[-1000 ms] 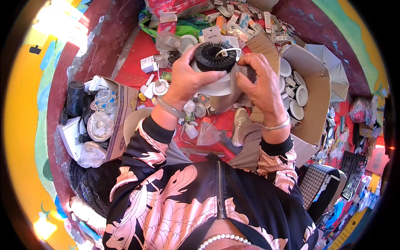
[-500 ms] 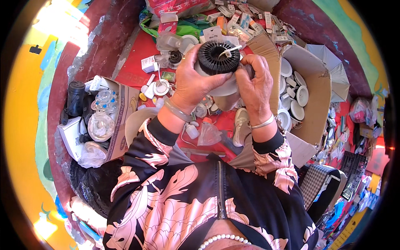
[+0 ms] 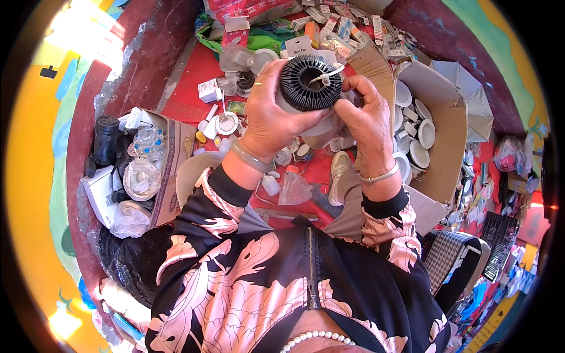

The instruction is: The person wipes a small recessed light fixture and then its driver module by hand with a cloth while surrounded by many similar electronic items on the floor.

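Heatsink (image 3: 310, 82) lifted higher now — left hand (image 3: 272, 117) clamps its rim, right hand (image 3: 368, 115) pinching, probably, the white wire (image 3: 325, 75).

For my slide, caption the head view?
Both hands, left hand and right hand, hold a black finned round part.

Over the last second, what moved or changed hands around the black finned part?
The black finned heat sink rose slightly and tilted so its ribbed face shows more squarely. The left hand kept its grip from below; the right hand shifted in at its right edge near the white wires. The cardboard box of white discs stayed put.
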A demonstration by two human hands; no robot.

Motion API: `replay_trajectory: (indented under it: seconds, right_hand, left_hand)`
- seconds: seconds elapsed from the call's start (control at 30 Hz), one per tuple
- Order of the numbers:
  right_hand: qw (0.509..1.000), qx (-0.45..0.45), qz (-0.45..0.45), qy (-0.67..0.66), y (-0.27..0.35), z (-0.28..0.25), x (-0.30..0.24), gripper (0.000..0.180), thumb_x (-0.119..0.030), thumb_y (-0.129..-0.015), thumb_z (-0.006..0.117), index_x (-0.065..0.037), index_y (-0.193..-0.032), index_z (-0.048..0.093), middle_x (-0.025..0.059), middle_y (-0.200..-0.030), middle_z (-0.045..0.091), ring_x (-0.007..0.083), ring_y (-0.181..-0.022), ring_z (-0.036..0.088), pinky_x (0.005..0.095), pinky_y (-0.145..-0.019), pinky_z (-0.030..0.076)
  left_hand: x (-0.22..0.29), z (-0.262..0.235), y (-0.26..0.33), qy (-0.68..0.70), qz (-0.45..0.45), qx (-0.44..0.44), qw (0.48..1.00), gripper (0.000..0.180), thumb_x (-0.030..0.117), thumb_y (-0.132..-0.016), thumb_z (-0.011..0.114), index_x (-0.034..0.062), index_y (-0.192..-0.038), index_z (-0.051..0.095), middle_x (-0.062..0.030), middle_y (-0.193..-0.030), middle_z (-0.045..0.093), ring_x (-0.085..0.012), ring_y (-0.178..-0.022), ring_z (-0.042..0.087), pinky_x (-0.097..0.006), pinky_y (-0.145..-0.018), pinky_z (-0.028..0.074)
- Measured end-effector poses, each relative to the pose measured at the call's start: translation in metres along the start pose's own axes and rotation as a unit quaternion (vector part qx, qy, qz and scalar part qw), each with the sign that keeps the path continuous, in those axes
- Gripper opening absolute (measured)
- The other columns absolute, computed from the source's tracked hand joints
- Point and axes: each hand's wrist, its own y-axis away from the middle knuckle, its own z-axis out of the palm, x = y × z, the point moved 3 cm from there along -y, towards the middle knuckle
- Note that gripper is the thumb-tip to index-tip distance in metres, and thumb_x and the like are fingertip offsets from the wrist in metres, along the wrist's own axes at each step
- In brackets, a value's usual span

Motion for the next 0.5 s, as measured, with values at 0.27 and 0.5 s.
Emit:
replay_trajectory:
  seconds: [0.27,0.5]
  right_hand:
    - [0.990,0.028,-0.022,-0.139,0.002,0.006,0.012,0.016,-0.002,-0.064,0.060,-0.002,-0.079,0.057,0.0063,-0.081,0.054,0.0165,-0.077,0.052,0.0247,-0.072,0.042]
    - [0.968,0.132,-0.211,-0.009,0.006,0.008,0.002,0.017,0.003,-0.063,0.059,-0.003,-0.079,0.059,0.0101,-0.087,0.056,0.0217,-0.079,0.055,0.0283,-0.072,0.045]
  left_hand:
    - [0.002,-0.002,-0.001,-0.012,0.002,-0.019,1.000,0.079,0.027,-0.052,0.085,-0.0049,-0.115,0.051,-0.0189,-0.110,0.058,-0.0305,-0.103,0.058,-0.037,-0.091,0.044]
    - [0.002,0.000,-0.004,0.058,-0.040,-0.037,0.997,0.076,0.025,-0.054,0.084,-0.0039,-0.116,0.051,-0.0157,-0.106,0.061,-0.0242,-0.097,0.061,-0.033,-0.087,0.046]
